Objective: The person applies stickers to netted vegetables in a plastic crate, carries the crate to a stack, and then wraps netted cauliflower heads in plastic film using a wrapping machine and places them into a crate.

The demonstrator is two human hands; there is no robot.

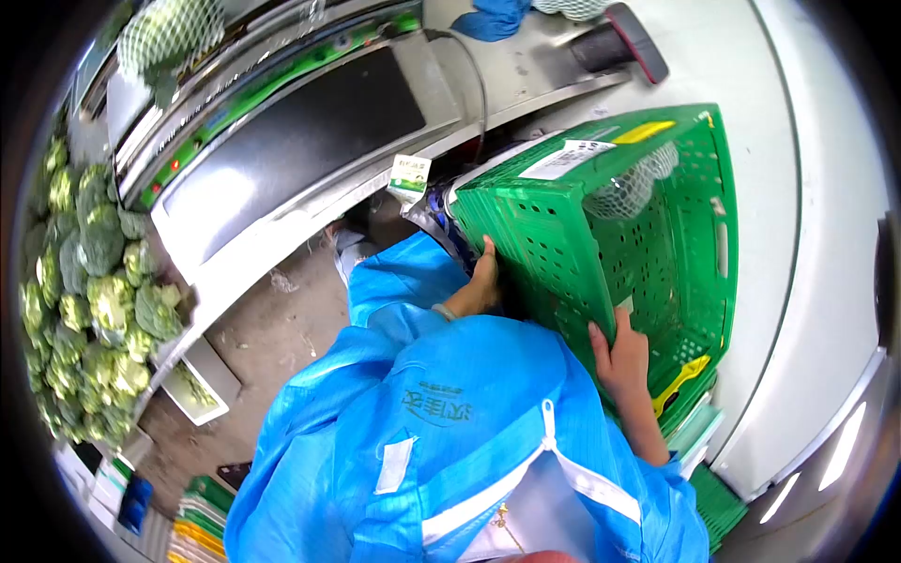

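Broccoli heads [99, 235] lie at the far left. Near the centre, the left hand [477, 289] touches the green plastic crate [544, 246], which is right of centre; the fingers are partly hidden, so I cannot tell this grip. The right hand [625, 364] pinches the crate's near wall between thumb and fingers. White foam netting [627, 192] shows inside, higher up.

A head-worn camera looks down closely over the blue jacket [469, 375].
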